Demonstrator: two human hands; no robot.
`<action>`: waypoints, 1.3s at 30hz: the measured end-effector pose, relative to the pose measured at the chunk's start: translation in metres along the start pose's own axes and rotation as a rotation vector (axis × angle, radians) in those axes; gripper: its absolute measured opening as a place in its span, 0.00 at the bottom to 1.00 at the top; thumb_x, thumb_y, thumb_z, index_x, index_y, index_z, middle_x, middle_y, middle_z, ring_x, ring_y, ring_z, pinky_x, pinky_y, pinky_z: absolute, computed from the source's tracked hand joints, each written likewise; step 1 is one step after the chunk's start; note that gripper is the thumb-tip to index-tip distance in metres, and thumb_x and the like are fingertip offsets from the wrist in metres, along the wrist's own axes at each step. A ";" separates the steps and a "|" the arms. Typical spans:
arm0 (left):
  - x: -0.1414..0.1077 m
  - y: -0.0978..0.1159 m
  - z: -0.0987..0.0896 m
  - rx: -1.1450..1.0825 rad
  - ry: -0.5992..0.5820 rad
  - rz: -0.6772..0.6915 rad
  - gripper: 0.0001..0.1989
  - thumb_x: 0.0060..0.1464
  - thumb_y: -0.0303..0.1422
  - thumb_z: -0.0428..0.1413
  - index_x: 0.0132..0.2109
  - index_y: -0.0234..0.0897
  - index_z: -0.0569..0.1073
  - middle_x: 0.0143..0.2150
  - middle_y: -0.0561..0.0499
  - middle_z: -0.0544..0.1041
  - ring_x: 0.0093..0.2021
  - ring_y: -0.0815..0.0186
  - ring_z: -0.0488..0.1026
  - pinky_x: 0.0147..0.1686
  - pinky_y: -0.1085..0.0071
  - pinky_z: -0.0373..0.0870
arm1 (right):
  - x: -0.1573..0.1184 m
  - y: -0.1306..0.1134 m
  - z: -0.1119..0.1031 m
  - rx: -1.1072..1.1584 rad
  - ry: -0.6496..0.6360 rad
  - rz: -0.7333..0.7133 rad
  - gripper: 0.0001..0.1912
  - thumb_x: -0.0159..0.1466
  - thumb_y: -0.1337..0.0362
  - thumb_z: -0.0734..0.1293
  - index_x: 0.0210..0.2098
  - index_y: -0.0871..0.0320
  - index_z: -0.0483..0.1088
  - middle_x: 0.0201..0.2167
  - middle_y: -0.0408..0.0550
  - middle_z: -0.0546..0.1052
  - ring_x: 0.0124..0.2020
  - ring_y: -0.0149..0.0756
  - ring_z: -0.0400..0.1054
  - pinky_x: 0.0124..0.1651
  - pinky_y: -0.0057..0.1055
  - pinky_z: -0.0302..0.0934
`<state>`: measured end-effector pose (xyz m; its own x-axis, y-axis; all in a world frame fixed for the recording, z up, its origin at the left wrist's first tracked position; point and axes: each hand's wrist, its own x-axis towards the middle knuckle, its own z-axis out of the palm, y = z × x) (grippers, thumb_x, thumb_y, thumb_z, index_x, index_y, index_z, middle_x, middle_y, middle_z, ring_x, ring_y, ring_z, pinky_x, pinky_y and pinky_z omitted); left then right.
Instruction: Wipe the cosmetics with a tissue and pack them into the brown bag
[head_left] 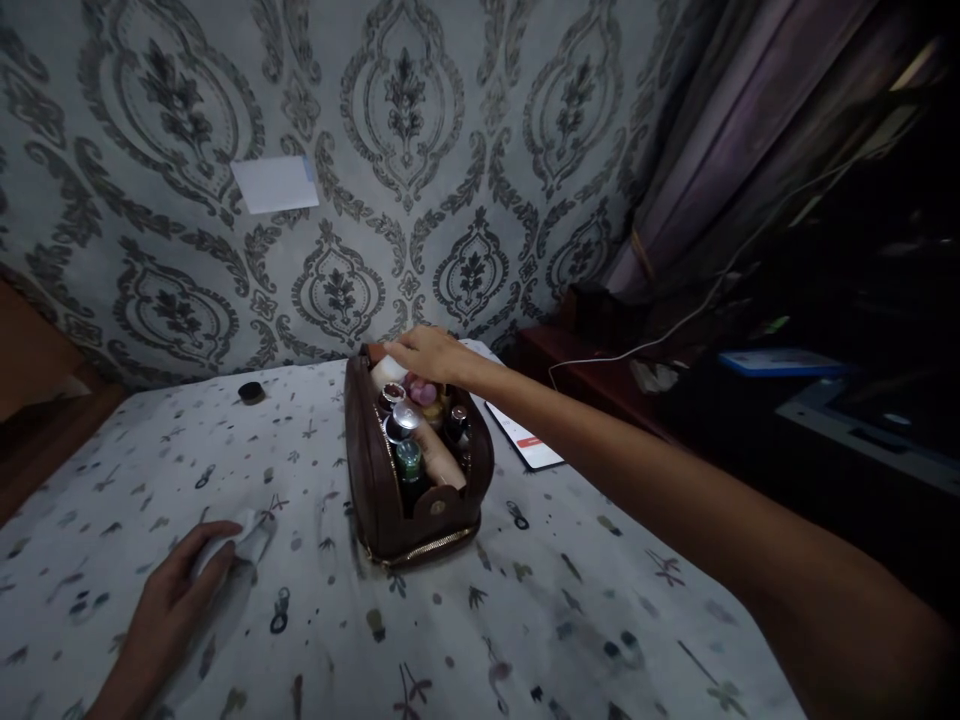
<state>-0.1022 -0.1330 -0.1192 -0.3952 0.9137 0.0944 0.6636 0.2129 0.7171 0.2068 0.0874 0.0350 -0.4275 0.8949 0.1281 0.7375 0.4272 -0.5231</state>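
The open brown bag (366,475), packed with bottles (409,458), stands on patterned cloth (337,650), its far end under the right grip (429,353); whether that holds anything, I cannot tell. The left grip (176,582) pinches something white (257,536). The right forearm (645,480) partly covers a lit screen (537,456), its writing illegible. A black lid (251,392) lies left.

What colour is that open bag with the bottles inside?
The bag is dark brown with a gold-toned zip, seen in the head view.

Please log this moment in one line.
brown bag: open, filled | left hand: holding white item | right hand: at bag's far end
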 end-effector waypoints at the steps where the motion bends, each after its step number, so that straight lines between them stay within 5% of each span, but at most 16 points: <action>1: 0.000 0.000 0.000 0.003 -0.006 -0.003 0.26 0.47 0.57 0.53 0.43 0.43 0.76 0.35 0.52 0.82 0.38 0.56 0.79 0.39 0.67 0.75 | -0.001 0.000 -0.001 0.002 -0.017 -0.007 0.21 0.70 0.53 0.61 0.27 0.58 0.75 0.17 0.45 0.72 0.28 0.40 0.73 0.33 0.31 0.59; 8: 0.003 -0.011 0.001 0.006 -0.012 0.049 0.25 0.49 0.56 0.54 0.43 0.43 0.77 0.40 0.52 0.82 0.40 0.56 0.79 0.39 0.68 0.75 | -0.005 0.003 -0.006 0.041 -0.034 -0.055 0.15 0.63 0.61 0.72 0.48 0.59 0.75 0.26 0.42 0.78 0.29 0.34 0.73 0.37 0.28 0.62; 18: 0.002 -0.013 0.003 -0.020 0.001 0.043 0.25 0.48 0.57 0.53 0.42 0.43 0.77 0.38 0.51 0.82 0.38 0.56 0.79 0.38 0.67 0.74 | 0.003 -0.007 0.013 -0.009 -0.073 -0.080 0.11 0.64 0.60 0.70 0.39 0.63 0.78 0.26 0.44 0.79 0.29 0.31 0.72 0.33 0.24 0.59; 26: 0.002 -0.010 0.002 -0.026 -0.024 0.045 0.26 0.48 0.57 0.53 0.43 0.43 0.77 0.36 0.52 0.80 0.36 0.57 0.77 0.37 0.68 0.73 | 0.004 -0.004 -0.017 0.130 0.127 -0.011 0.15 0.61 0.59 0.72 0.44 0.63 0.77 0.23 0.42 0.77 0.24 0.30 0.69 0.31 0.25 0.58; 39: 0.001 -0.005 0.001 -0.046 -0.007 0.033 0.26 0.48 0.57 0.55 0.42 0.42 0.78 0.40 0.48 0.82 0.39 0.55 0.79 0.38 0.67 0.74 | -0.002 0.001 0.017 0.033 -0.046 -0.154 0.11 0.64 0.61 0.69 0.38 0.60 0.82 0.22 0.40 0.75 0.26 0.27 0.66 0.32 0.24 0.52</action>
<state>-0.1058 -0.1325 -0.1236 -0.3696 0.9222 0.1137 0.6458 0.1669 0.7451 0.1998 0.0837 0.0197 -0.5579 0.8121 0.1708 0.6443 0.5536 -0.5277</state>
